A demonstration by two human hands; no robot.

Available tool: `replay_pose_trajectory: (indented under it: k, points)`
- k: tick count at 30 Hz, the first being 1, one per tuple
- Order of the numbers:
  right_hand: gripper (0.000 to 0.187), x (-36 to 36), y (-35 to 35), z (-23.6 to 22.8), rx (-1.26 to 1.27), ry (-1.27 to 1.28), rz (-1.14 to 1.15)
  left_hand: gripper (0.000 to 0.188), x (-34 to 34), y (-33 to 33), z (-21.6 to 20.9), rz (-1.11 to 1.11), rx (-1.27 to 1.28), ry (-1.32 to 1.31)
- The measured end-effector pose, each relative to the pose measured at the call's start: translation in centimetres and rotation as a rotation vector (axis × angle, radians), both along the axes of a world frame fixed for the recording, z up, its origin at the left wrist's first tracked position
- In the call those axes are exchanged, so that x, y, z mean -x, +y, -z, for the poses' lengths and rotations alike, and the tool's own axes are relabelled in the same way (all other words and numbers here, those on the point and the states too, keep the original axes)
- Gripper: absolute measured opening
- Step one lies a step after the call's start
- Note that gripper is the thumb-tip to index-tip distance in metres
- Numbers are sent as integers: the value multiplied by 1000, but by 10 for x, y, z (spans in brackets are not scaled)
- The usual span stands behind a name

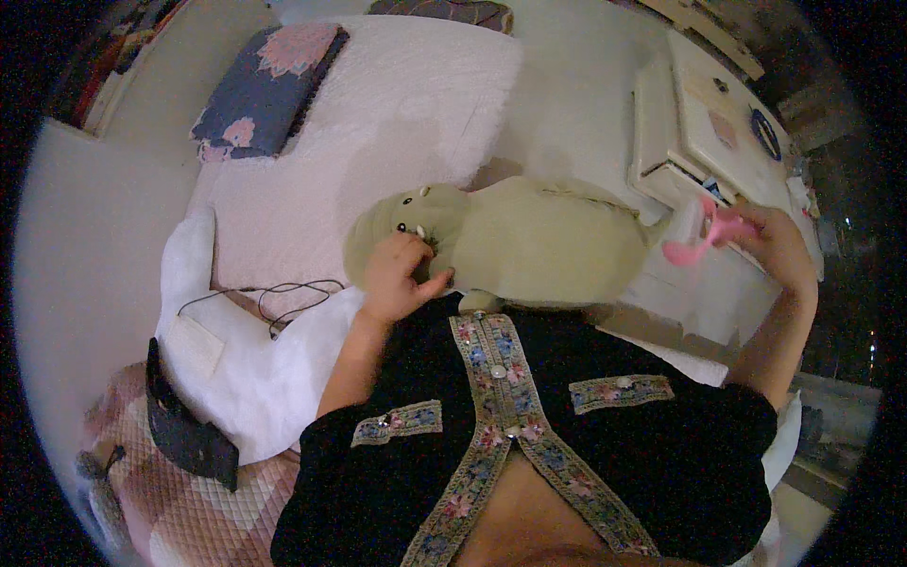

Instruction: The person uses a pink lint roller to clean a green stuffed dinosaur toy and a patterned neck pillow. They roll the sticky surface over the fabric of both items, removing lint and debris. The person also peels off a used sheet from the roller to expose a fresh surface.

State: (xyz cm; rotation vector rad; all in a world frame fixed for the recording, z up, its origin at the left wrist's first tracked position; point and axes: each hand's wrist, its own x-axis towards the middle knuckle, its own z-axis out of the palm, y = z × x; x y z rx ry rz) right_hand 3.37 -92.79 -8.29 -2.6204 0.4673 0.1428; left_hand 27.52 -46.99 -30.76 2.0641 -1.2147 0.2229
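Note:
A long green plush toy (557, 241) lies across in front of my body, with its head and its dark bead eyes to the left. My left hand (402, 274) is on the toy's face, fingers bent over the snout and thumb lower down. Off to the right, past the toy's far end, my right hand (770, 241) is raised. It grips a pink tool (720, 227) with a curved pink guard and a pale, see-through part at its front; its exact kind is unclear.
A folded dark blanket with pink flowers (269, 90) lies on the pale fluffy bed cover (406, 104). White cloth (255, 378), a thin black cord (307, 283) and a black strap-like piece (189, 425) are at left. A cream cabinet (699, 123) with a drawer stands at right.

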Motion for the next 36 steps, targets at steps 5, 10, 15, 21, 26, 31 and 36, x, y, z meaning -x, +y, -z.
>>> replay_pose_trajectory:
  k: [5,10,15,21,26,31,36]
  points:
    - [34,-70,52,11,-297,-214,17,55,6,-53,-53,182,-18,-22]
    - [35,-151,48,111,-405,-169,-280,70,20,-96,-40,340,4,9]
    - [32,-121,10,156,-445,-74,-407,65,27,-93,-28,342,-131,62]
    - [28,-30,-29,128,-373,203,-72,55,25,-93,-13,357,-107,64]
    - [29,51,-49,114,50,310,181,45,15,-84,14,252,-58,131]
    - [34,74,-25,95,-208,-541,219,29,-23,-75,19,229,69,854]
    - [36,15,41,92,-339,-577,-56,24,-44,-77,14,116,217,1192]
